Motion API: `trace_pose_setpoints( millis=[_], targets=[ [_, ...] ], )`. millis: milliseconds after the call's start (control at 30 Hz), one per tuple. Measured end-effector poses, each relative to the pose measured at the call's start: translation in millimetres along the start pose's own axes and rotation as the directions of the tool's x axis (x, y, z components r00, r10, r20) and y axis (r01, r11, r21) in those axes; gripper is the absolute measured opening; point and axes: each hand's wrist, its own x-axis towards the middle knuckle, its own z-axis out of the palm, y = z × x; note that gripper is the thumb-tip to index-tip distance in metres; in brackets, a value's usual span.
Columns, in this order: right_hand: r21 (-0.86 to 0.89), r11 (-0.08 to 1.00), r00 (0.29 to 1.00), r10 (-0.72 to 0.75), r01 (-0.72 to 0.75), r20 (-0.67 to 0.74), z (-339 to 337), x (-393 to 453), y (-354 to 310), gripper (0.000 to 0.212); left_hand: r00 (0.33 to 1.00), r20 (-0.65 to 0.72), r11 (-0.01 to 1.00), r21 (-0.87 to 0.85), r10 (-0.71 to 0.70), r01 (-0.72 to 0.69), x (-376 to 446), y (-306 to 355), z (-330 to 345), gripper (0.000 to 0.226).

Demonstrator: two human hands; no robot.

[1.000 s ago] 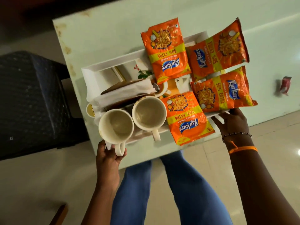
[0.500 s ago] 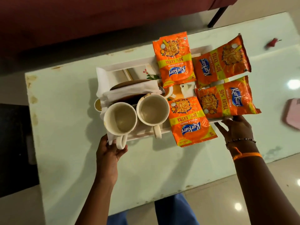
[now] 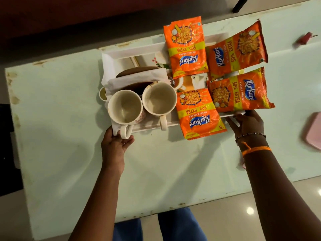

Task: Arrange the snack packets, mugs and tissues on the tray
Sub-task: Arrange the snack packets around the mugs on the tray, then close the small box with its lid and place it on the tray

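A white tray (image 3: pixel 132 53) sits over the pale green table (image 3: pixel 69 119). On it lie several orange snack packets, the nearest one (image 3: pixel 198 113) overhanging the front rim. Two cream mugs stand side by side at the tray's front left, the left mug (image 3: pixel 125 108) and the right mug (image 3: pixel 159 100), handles toward me. Folded white tissues (image 3: pixel 137 78) lie across a brown saucer behind them. My left hand (image 3: pixel 114 145) grips the tray's front left corner. My right hand (image 3: pixel 246 120) holds the tray's front right corner, fingers under the rim.
A pink flat object (image 3: pixel 313 131) lies at the table's right edge, and a small red wrapper (image 3: pixel 304 38) lies far right at the back. A dark red sofa (image 3: pixel 86 14) runs behind the table. My legs in blue jeans (image 3: pixel 177 225) are at the near edge.
The tray with everything on it has moved further over the table, away from its near edge. Both hands keep their hold on the front corners.
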Motion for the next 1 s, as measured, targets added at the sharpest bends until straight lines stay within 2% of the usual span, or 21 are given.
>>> trace_pose_setpoints(
  millis=[100, 167, 233, 300, 433, 567, 700, 767, 900, 1000],
  targets=[
    [0.115, 0.993, 0.998, -0.044, 0.040, 0.036, 1, -6, 7, 0.042, 1.000, 0.025, 0.999, 0.031, -0.009, 0.009, 0, 2, -1, 0.033],
    [0.120, 0.991, 0.996, -0.073, 0.065, 0.060, -1, -9, 7, 0.034, 0.999, 0.041, 0.999, 0.029, -0.019, 0.018, -2, 1, 0, 0.031],
    [0.097, 0.994, 0.995, -0.066, 0.058, 0.078, -9, -11, 5, 0.025, 0.998, 0.035, 0.999, 0.003, -0.052, 0.052, -7, -5, 1, 0.027],
    [0.046, 0.998, 0.995, -0.045, 0.041, 0.089, -25, -15, 1, 0.029, 0.993, 0.002, 0.991, -0.064, -0.117, 0.117, -19, -13, 1, 0.018],
    [-0.093, 0.992, 0.992, -0.079, 0.088, 0.097, -68, -37, -1, 0.029, 0.966, -0.017, 0.959, -0.123, -0.259, 0.255, -57, -32, 8, 0.022],
    [-0.078, 0.992, 0.995, -0.094, 0.097, 0.038, -115, -67, 4, 0.028, 0.911, 0.182, 0.927, 0.010, -0.369, 0.374, -114, -48, 34, 0.022],
    [-0.047, 0.992, 0.993, -0.121, 0.120, -0.018, -155, -81, 8, 0.025, 0.805, 0.428, 0.911, 0.168, -0.412, 0.376, -164, -57, 76, 0.023],
    [-0.071, 0.988, 0.989, -0.144, 0.140, -0.045, -168, -77, 7, 0.024, 0.748, 0.505, 0.902, 0.230, -0.431, 0.365, -181, -60, 102, 0.023],
    [-0.201, 0.962, 0.956, -0.222, 0.183, -0.191, -188, -44, -3, 0.026, 0.669, 0.597, 0.897, 0.289, -0.442, 0.335, -206, -69, 164, 0.020],
    [-0.411, 0.890, 0.878, -0.348, 0.199, -0.328, -198, -8, -14, 0.032, 0.637, 0.630, 0.895, 0.323, -0.445, 0.307, -218, -75, 206, 0.020]
  ],
)
